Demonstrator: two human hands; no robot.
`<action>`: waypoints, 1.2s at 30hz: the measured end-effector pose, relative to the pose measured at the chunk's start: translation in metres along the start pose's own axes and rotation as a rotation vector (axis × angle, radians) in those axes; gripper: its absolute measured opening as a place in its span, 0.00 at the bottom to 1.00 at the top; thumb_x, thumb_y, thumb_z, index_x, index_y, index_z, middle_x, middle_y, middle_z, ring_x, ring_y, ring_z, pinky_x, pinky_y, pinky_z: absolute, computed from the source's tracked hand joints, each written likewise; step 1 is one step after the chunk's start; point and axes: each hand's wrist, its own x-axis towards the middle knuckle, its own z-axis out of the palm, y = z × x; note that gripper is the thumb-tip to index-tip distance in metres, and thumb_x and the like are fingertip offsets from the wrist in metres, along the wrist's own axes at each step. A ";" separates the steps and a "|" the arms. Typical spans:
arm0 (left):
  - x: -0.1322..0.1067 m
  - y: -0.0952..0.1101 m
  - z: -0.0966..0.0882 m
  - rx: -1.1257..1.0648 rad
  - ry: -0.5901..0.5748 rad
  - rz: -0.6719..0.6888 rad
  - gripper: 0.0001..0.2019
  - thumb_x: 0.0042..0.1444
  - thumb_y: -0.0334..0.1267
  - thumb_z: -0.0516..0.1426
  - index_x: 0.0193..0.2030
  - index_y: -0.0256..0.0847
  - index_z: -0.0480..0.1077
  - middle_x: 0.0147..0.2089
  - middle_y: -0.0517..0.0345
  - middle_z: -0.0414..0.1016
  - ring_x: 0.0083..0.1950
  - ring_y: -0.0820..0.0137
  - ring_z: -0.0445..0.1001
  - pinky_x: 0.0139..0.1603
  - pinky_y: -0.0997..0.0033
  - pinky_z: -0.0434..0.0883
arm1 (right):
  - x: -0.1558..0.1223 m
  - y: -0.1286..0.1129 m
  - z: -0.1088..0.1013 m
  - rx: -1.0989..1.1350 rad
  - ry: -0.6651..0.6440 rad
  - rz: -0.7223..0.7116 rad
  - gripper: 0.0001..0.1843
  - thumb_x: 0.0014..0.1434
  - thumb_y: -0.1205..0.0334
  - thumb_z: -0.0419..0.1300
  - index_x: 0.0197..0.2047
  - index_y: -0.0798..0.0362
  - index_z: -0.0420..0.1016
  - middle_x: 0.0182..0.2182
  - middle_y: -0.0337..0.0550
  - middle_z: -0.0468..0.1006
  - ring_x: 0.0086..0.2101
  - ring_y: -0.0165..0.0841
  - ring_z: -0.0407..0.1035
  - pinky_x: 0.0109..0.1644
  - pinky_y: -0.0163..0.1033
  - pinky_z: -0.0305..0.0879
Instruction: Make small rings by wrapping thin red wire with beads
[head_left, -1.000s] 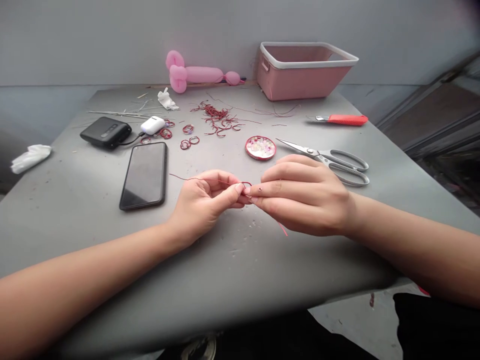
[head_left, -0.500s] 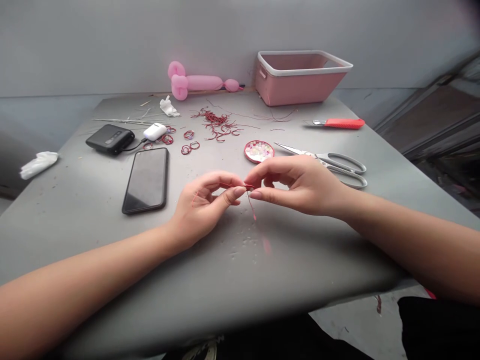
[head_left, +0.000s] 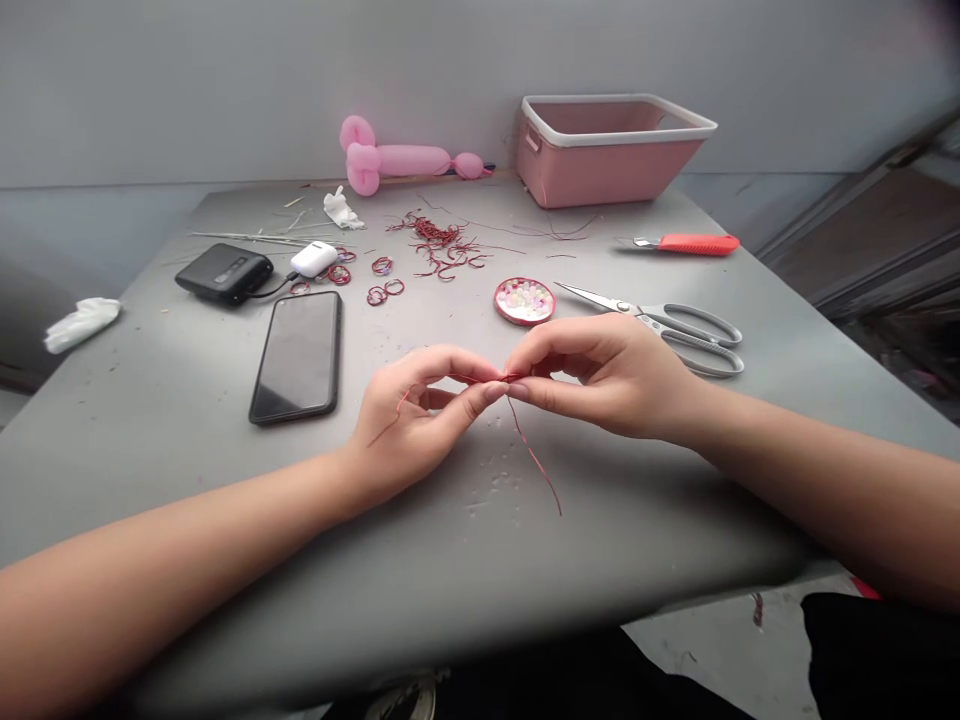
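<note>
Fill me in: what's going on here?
A person's left hand and right hand meet, both pinching a thin red strand. One length hangs below; another runs over the left hand. Scissors and a dish of beads lie beyond the right hand, a phone lies beyond the left, and small red rings lie farther back.

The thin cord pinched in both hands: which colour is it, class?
The cord is red; it shows best in the head view, along its dangling end.
</note>
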 end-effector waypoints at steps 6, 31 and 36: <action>0.000 0.003 0.002 0.053 -0.019 0.011 0.04 0.57 0.36 0.63 0.37 0.39 0.75 0.37 0.56 0.78 0.39 0.72 0.77 0.41 0.75 0.77 | -0.005 -0.004 0.008 -0.146 0.111 -0.073 0.05 0.56 0.65 0.61 0.29 0.51 0.70 0.24 0.35 0.72 0.25 0.26 0.65 0.28 0.33 0.64; 0.004 0.015 0.000 -0.189 -0.125 -0.240 0.10 0.56 0.43 0.64 0.33 0.39 0.72 0.31 0.57 0.77 0.29 0.72 0.75 0.28 0.75 0.72 | 0.006 0.011 -0.002 0.671 -0.394 0.342 0.07 0.60 0.61 0.63 0.37 0.57 0.76 0.33 0.43 0.81 0.31 0.28 0.76 0.29 0.29 0.70; 0.007 0.015 0.000 -0.183 -0.170 -0.325 0.10 0.54 0.44 0.64 0.30 0.40 0.72 0.27 0.59 0.74 0.25 0.75 0.70 0.25 0.75 0.69 | 0.002 0.008 -0.001 -0.111 -0.059 -0.093 0.04 0.56 0.65 0.61 0.30 0.52 0.73 0.24 0.37 0.77 0.24 0.25 0.68 0.27 0.32 0.64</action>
